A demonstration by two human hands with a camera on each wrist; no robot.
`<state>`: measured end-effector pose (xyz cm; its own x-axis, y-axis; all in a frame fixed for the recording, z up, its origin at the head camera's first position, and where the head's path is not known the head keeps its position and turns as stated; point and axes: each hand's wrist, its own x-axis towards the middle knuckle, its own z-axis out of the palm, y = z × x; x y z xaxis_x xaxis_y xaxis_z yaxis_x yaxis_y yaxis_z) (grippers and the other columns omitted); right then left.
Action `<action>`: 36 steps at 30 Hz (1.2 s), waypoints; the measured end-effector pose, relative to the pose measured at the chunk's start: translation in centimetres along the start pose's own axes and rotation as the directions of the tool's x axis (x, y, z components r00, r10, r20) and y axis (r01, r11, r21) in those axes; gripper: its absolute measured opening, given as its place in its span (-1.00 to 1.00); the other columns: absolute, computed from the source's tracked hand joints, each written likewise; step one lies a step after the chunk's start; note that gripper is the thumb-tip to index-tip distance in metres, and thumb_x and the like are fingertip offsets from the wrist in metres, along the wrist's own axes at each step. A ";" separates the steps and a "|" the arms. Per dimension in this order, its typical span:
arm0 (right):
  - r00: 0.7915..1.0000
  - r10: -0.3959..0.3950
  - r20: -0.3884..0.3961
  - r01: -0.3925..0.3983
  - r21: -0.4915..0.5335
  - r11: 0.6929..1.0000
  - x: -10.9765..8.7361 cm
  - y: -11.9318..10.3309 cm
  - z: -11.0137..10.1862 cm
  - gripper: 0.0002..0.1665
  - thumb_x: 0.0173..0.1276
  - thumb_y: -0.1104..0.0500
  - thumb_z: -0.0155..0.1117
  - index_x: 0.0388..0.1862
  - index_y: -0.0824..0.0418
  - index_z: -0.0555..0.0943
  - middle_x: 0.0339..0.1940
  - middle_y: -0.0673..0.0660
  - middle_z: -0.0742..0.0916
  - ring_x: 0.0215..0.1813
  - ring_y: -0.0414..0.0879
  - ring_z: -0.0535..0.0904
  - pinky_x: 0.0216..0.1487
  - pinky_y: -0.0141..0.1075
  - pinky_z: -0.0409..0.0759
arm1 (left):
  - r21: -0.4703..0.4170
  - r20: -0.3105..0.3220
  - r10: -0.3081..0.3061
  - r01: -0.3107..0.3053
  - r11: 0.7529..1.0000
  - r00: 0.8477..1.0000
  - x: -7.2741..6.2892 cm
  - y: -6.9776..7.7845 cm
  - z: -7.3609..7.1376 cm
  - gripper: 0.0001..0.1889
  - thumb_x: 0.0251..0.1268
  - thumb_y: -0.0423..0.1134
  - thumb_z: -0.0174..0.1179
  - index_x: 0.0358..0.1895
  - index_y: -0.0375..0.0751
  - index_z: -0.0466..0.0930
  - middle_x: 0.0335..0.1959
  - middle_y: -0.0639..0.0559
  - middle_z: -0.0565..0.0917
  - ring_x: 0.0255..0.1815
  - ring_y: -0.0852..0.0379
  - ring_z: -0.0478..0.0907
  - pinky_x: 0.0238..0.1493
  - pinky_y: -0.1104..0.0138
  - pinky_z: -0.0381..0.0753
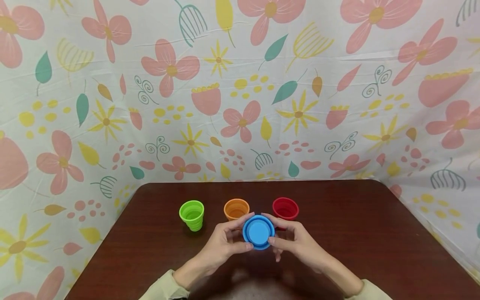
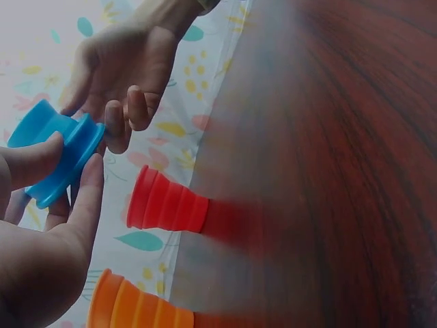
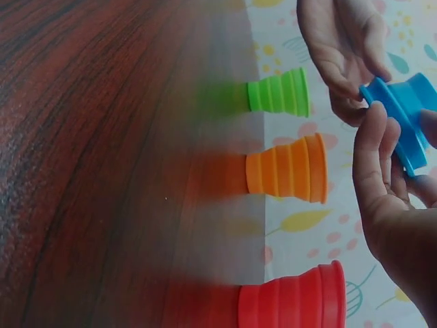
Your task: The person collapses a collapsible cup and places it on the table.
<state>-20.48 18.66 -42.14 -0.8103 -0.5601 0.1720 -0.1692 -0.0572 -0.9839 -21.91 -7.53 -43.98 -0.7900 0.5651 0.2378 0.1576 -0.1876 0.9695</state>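
Note:
A blue collapsible cup [image 1: 258, 232] is held up between both hands above the table, its round face toward the head camera. Both wrist views show its rings partly folded together, with a wide flange around its body. My left hand [image 1: 221, 246] grips the rim from the left, fingers above and thumb below. From the other side my right hand [image 1: 298, 242] pinches it, the thumb on the lower right of the front. In the right wrist view, fingers of the right hand [image 3: 396, 212] lie along the flange.
Behind the hands, a green cup [image 1: 192, 214], an orange cup [image 1: 236, 208] and a red cup [image 1: 286, 207] stand unfolded in a row on the dark brown table [image 1: 337, 208]. The hands partly cover the orange and red ones. A flowered cloth [image 1: 240, 91] hangs behind.

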 end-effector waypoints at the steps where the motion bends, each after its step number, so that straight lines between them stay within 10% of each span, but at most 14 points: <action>1: 1.000 0.006 0.003 -0.006 0.014 1.000 0.0 0.0 0.0 -0.31 0.61 0.28 0.19 0.64 0.32 0.29 -0.05 0.34 0.71 -0.39 -0.05 0.65 -0.28 -0.14 0.78 | 0.002 -0.002 -0.007 0.007 1.000 1.000 0.0 0.0 0.0 -0.28 0.36 -0.52 0.36 0.58 -0.23 0.38 0.28 -0.20 0.66 0.23 -0.10 0.59 0.20 0.19 0.67; 17: 0.996 0.029 -0.078 -0.030 -0.009 1.000 0.2 -0.3 0.1 -0.44 0.65 0.20 0.16 0.55 0.33 0.44 -0.27 0.29 0.69 -0.49 -0.07 0.55 -0.50 -0.29 0.64 | 0.050 0.001 -0.011 0.011 0.999 1.000 -0.1 0.5 0.2 -0.30 0.36 -0.50 0.36 0.56 -0.23 0.41 0.37 -0.15 0.61 0.17 -0.04 0.60 0.19 0.21 0.66; 24: 0.998 0.034 -0.056 -0.033 0.018 0.999 0.1 -0.4 0.1 -0.44 0.65 0.21 0.16 0.56 0.29 0.45 -0.55 0.42 0.47 -0.61 -0.08 0.38 -0.68 -0.44 0.39 | -0.097 -0.078 -0.114 0.106 0.990 0.990 0.0 1.0 0.7 -0.51 0.59 -0.30 0.20 0.49 -0.29 0.49 0.29 -0.21 0.64 0.04 0.01 0.70 0.08 0.16 0.74; 36: 0.997 0.056 -0.061 -0.053 0.043 0.998 0.2 -0.4 0.3 -0.43 0.69 0.16 0.12 0.59 0.27 0.41 -0.48 0.35 0.60 -0.56 -0.16 0.51 -0.65 -0.45 0.47 | -0.101 -0.190 -0.133 0.115 0.988 0.973 0.5 1.2 1.6 -0.59 0.55 -0.25 0.28 0.36 -0.29 0.63 0.25 -0.19 0.69 0.00 0.03 0.75 0.05 0.07 0.75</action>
<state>-20.37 18.34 -41.69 -0.8511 -0.5113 0.1193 -0.1013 -0.0631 -0.9929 -21.23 -6.19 -42.61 -0.9021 0.4218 0.0915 0.0049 -0.2020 0.9794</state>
